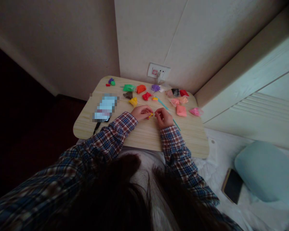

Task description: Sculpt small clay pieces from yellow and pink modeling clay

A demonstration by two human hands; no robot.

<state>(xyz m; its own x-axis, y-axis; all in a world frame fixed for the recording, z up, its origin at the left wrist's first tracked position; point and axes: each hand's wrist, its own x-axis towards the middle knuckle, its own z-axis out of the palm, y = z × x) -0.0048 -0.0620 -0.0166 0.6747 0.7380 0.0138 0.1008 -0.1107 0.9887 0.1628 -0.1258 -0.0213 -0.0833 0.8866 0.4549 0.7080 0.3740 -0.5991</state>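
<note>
Left hand: grip clamped on small yellow piece, over surface. Right hand just beside, fingers curled; cannot tell whether gripping. Risk: hard pinch may deform piece; slack may drop it.

Bench: centre of the frame
Phone: on bench, at left
Packets: bench's far half, centre to right
Socket: upper centre, behind bench
Cushion: lower right, on bedding
</note>
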